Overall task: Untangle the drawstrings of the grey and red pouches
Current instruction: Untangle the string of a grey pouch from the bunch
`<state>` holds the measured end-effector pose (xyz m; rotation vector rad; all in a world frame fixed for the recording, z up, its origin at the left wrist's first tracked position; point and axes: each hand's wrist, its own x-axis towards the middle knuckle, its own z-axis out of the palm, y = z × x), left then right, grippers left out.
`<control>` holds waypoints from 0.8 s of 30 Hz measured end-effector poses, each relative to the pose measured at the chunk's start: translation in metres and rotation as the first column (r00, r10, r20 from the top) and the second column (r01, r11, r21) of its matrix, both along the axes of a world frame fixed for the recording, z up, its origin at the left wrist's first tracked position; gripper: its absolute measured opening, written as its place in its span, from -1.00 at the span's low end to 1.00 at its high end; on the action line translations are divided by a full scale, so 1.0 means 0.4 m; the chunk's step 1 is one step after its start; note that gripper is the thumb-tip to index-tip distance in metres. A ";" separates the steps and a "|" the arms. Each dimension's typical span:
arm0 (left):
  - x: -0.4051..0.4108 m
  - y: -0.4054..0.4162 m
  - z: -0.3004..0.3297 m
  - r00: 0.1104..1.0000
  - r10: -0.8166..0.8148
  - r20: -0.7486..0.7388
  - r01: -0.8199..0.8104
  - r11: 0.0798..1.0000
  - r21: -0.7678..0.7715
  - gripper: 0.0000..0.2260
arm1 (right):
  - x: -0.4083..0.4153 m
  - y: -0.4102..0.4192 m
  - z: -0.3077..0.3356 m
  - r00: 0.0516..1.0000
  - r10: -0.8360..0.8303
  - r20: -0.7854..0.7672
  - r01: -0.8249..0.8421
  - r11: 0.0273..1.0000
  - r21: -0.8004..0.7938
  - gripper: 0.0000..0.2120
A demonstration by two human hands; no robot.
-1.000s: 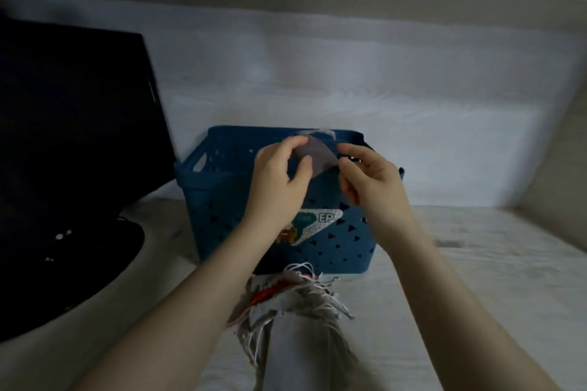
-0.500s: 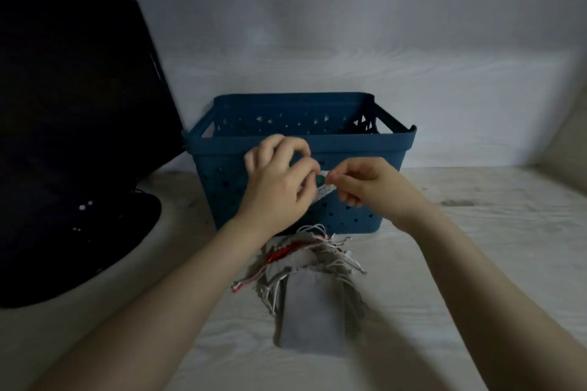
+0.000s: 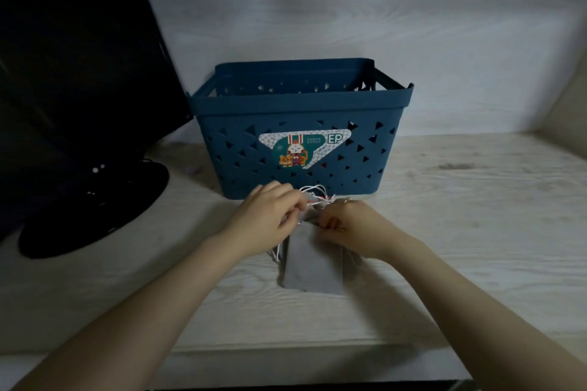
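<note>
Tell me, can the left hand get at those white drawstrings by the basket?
Probably yes. The left hand is already at the white drawstrings, seemingly pinching some, and nothing lies between them. The blue basket stands just behind.

Blue basket with an "EP" sticker standing on a pale wooden table; left of the basket, a black monitor.
</note>
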<state>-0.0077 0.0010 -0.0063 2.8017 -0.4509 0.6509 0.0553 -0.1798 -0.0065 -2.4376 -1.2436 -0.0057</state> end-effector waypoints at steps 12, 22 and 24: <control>-0.017 -0.050 0.046 0.993 0.005 -0.122 -0.048 0.936 -0.350 -0.84 | 0.003 -0.046 0.073 0.999 0.005 -0.039 0.005 0.965 0.263 -0.89; 0.036 -0.040 0.041 0.987 0.142 -0.080 -0.163 0.844 -0.511 -0.65 | 0.081 -0.041 0.082 0.986 -0.164 -0.027 0.166 0.969 0.181 -0.83; 0.042 -0.035 0.031 0.985 0.160 -0.065 -0.168 0.795 -0.582 -0.63 | 0.092 -0.043 0.077 0.981 -0.193 -0.005 0.192 0.975 0.114 -0.82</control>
